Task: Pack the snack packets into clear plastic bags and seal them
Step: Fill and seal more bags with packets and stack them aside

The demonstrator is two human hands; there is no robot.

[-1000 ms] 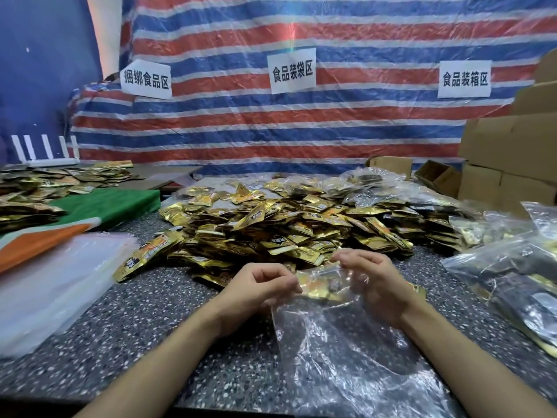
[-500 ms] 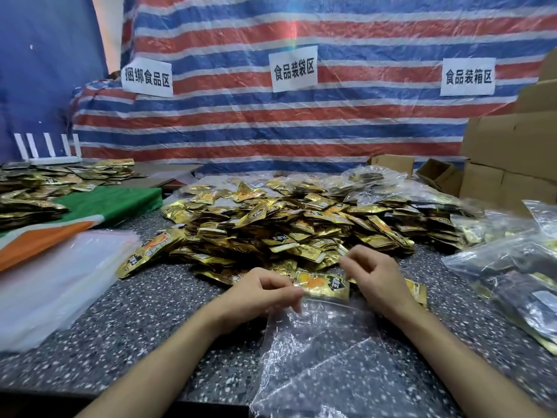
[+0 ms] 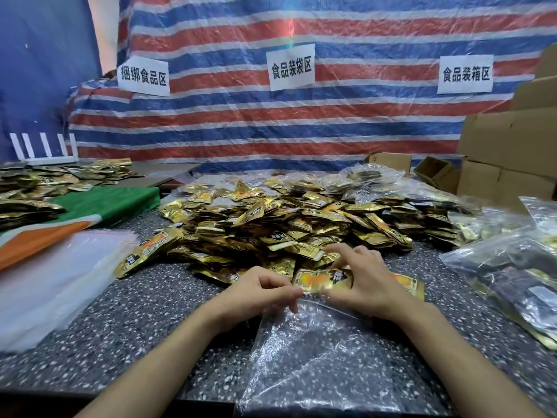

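A clear plastic bag [image 3: 316, 357] lies flat on the speckled table [image 3: 135, 312], its mouth toward the pile. My left hand [image 3: 256, 292] pinches the left end of the bag's mouth. My right hand [image 3: 361, 282] pinches the mouth's right part with its thumb, its fingers arched over a gold snack packet [image 3: 322, 279] lying at the opening. A large heap of gold snack packets [image 3: 286, 224] sits just beyond both hands.
A stack of clear bags [image 3: 51, 282] lies at the left beside green and orange cloth [image 3: 105, 203]. Filled bags [image 3: 512, 267] sit at the right. Cardboard boxes [image 3: 512, 152] stand at the back right. More packets [image 3: 36, 188] lie far left.
The bag has been lowered flat onto the table and the gold packet now lies outside at its mouth. Both hands have shifted slightly toward the pile.
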